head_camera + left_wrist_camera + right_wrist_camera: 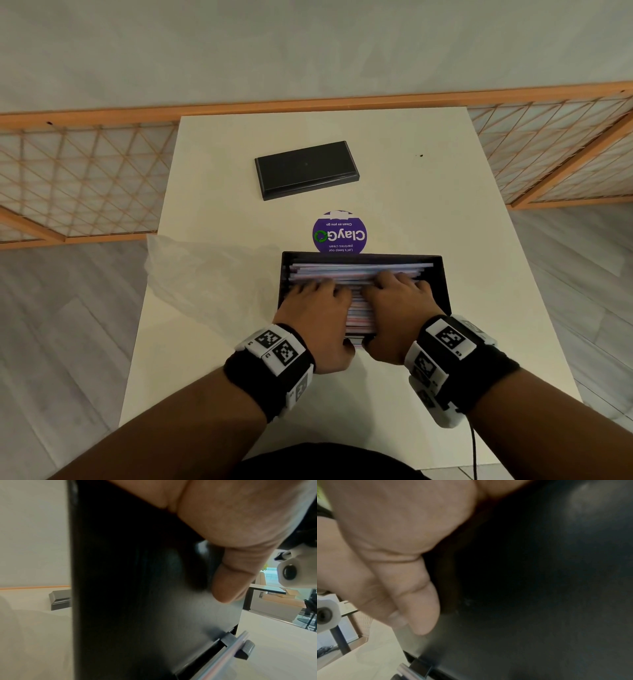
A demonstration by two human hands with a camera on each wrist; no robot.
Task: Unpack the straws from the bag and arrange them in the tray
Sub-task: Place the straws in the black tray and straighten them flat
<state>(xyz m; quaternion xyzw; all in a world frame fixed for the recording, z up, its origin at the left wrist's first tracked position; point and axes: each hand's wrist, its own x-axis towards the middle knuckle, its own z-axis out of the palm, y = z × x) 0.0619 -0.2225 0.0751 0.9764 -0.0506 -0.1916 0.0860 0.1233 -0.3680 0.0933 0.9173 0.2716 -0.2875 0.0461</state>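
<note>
While both of my hands lie on the straws (359,270), the clear plastic bag (212,274) sits crumpled and flattened at the left of the head view, on the white table (445,205), just left of the tray (445,284) and partly hanging past the table's left edge.

Moving right, my left hand (317,308) rests palm down on the left half of the straws, fingers spread and fairly straight over them, thumb down at the tray's near wall. From the left wrist view the thumb (228,582) presses flat against the dark outer wall of the tray (137,601), and a pale straw end (228,654) pokes out through a slot low in that wall.

The straws themselves are thin and pastel: pink, light blue and white, laid lengthwise side by side in a dense layer that fills the tray from left to right. They are too many and too blurred for me to count. The tray is one black rectangular box, in the lower centre of the frame.

Further right, my right hand (399,298) mirrors the left, fingers laid flat across the straws; its thumb (419,608) lies against the tray wall (539,588).

Above the tray are one round purple sticker (339,233) and, higher, one black rectangular lid (306,169).
</note>
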